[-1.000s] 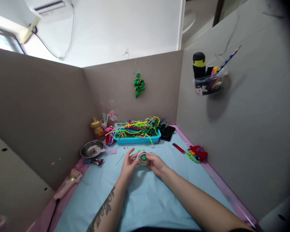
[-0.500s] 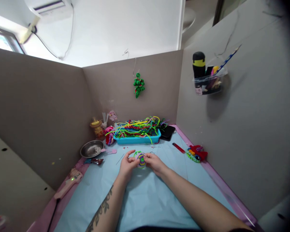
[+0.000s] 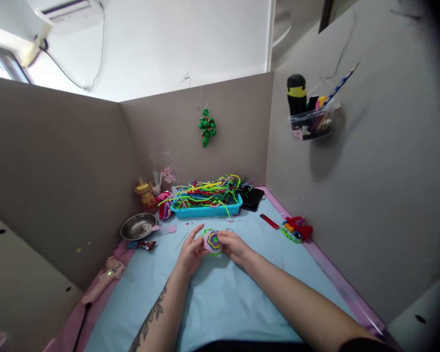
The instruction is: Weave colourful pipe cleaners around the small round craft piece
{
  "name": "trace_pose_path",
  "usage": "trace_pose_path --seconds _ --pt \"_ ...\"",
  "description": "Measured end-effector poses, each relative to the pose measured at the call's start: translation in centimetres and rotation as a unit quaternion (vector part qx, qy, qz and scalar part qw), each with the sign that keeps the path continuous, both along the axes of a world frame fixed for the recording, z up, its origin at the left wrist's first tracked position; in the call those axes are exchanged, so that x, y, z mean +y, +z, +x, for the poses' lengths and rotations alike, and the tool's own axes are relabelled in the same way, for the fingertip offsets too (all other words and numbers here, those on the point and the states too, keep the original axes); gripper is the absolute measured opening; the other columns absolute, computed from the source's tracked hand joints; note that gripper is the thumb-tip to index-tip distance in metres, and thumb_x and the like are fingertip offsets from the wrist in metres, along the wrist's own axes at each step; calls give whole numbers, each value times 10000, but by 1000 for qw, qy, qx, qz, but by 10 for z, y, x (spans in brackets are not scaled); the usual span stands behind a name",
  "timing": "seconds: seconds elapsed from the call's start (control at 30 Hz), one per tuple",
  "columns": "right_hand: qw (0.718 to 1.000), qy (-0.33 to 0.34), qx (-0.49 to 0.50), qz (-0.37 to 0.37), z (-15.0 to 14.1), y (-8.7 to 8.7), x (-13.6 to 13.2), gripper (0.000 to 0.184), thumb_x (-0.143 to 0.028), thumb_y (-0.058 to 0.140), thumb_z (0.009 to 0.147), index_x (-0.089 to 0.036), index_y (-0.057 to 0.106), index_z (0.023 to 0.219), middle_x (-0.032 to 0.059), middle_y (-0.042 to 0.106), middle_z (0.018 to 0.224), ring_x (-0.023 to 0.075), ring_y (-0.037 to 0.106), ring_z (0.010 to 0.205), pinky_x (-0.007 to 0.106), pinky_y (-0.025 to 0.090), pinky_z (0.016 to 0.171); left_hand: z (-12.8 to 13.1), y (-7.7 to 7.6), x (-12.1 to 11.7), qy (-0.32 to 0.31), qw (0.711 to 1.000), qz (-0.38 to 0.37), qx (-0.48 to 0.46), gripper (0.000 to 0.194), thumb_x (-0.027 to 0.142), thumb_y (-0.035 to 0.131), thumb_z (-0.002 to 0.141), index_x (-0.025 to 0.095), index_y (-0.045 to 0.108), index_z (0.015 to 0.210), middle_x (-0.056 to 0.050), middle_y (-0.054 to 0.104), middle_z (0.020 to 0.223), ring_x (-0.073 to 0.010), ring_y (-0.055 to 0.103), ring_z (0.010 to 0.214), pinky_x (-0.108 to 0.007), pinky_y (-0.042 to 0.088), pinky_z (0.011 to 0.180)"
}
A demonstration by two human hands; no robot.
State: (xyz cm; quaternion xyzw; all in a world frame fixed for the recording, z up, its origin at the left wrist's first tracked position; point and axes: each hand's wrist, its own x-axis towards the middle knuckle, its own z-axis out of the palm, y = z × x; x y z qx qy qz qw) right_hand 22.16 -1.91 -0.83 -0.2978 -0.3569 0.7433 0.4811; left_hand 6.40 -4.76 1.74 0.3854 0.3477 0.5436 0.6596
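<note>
Between my two hands is a small round piece wound in coloured rings, pink, yellow, purple and green, made of what looks like pipe cleaner. My left hand grips its left edge, the index finger raised off it. On the other side my right hand pinches its upper right edge with thumb and fingers. Its back is hidden from me. Just beyond lies a blue tray heaped with loose pipe cleaners in many colours.
A steel bowl and a pink hot glue gun with a lit green light are on the left. A red cutter and a colourful fuzzy piece lie right. Grey panels enclose the table; a clear holder hangs on one.
The round piece has turned a little, so more of its pink outer ring shows. My left fingers have shifted to its edge. The whole view has moved slightly.
</note>
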Motion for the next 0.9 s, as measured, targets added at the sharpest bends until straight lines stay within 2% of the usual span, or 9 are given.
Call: trace_pose_path --seconds 0.1,0.23,0.33,0.43,0.63,0.73,0.8,0.9 --pt "1000 11 20 -11 0 1 -1 292 -345 787 543 -150 594 644 15 643 636 135 553 565 268 384 574 -3 1 1 -2 1000 -10 -15 611 261 692 696 178 468 1258 -31 673 725 -153 646 612 -270 515 599" --pt "999 -6 47 -17 2 1 1 242 -301 773 580 -163 591 659 5 642 638 139 563 593 269 396 593 -3 -3 4 18 1000 9 5 600 276 709 689 162 480 1233 -96 692 919 -157 661 704 -265 514 653" --pt "998 -10 60 -22 2 1 2 210 -283 754 607 -164 612 707 10 651 663 145 572 617 270 398 601 -2 -3 7 60 998 18 8 638 379 682 715 150 443 1261 -123 697 942 -164 668 692 -276 518 652" --pt "997 -6 67 -26 2 1 2 201 -285 730 628 -164 634 755 20 663 686 151 577 623 268 395 591 -3 -2 8 81 997 11 1 694 505 576 771 153 365 1330 -138 707 911 -187 681 684 -293 526 636" --pt "998 -4 61 -30 2 -2 4 184 -291 700 652 -176 641 783 24 673 694 161 588 628 270 390 588 -6 -2 7 123 990 27 63 713 605 444 801 195 318 1371 -154 693 981 -174 677 627 -249 497 511" --pt "998 -10 50 -26 2 -4 4 190 -287 726 627 -176 629 747 10 663 673 151 579 611 260 380 578 -5 -5 7 131 986 41 93 720 600 475 786 218 310 1374 -143 687 989 -161 666 613 -232 473 488" --pt "999 -12 43 -18 1 -4 3 210 -291 750 608 -170 619 720 8 660 674 148 581 618 261 384 587 -2 -6 6 121 985 44 114 741 546 560 759 218 310 1374 -120 687 964 -157 661 639 -229 473 512" --pt "999 -8 34 -4 -1 -4 1 242 -302 778 583 -156 613 685 18 663 680 158 594 650 281 409 636 2 -8 6 106 982 71 142 794 429 670 704 168 320 1367 -51 673 797 -141 627 633 -218 459 540"
